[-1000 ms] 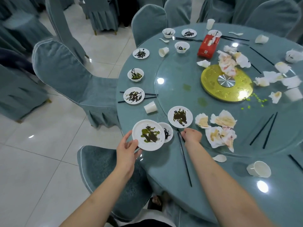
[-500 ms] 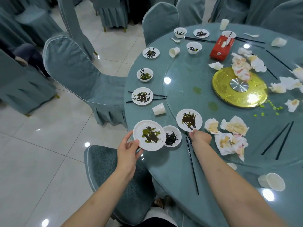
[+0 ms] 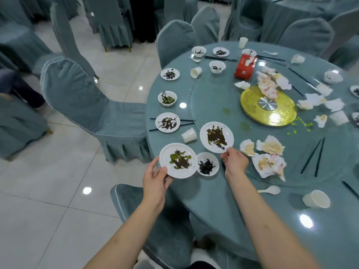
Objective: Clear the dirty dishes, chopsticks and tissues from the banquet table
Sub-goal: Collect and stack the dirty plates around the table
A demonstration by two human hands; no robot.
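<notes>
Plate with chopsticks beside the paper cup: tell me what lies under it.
Two black chopsticks pass under the plate, their ends showing on both sides. Their middle stretch is covered by the plate.

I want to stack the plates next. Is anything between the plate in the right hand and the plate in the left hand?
Yes. A small dirty dish lies on the table in the gap between the right hand's plate and the left hand's plate; a move at table level would meet it, so lifting over looks safer.
</notes>
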